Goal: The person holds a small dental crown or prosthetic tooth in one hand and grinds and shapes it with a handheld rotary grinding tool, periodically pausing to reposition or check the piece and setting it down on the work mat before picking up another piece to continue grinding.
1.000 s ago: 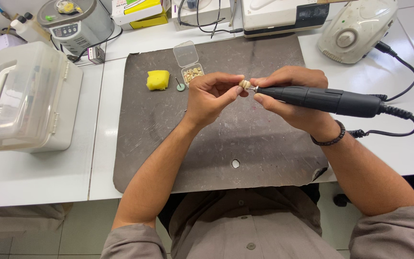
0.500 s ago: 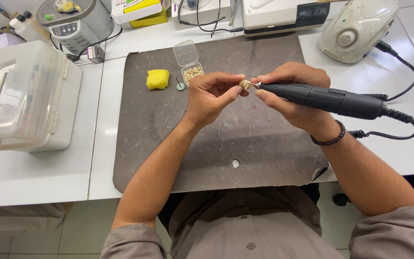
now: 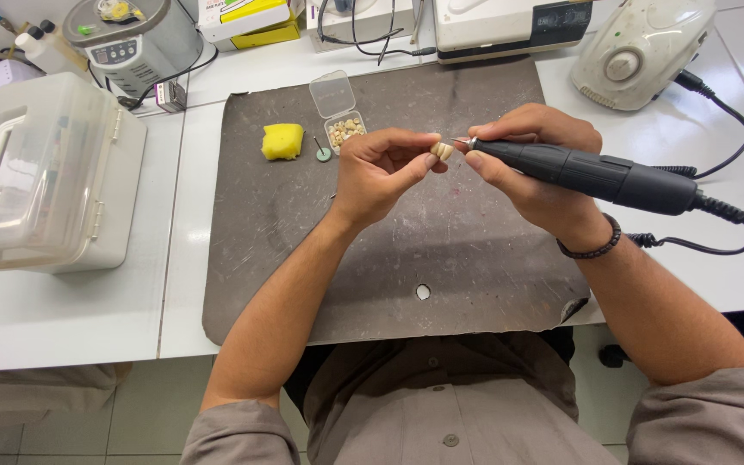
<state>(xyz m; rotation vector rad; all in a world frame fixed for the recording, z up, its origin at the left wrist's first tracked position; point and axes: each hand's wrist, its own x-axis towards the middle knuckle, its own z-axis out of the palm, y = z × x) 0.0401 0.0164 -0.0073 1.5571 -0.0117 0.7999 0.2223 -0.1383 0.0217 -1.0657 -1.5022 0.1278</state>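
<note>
Hands (image 3: 381, 168) lower, handpiece (image 3: 579, 168) tilted.

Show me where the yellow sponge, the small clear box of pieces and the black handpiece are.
yellow sponge (image 3: 282, 141), head view, middle of its top.
small clear box (image 3: 345, 131), head view, its filled tray.
black handpiece (image 3: 613, 178), head view, mid-barrel.
</note>
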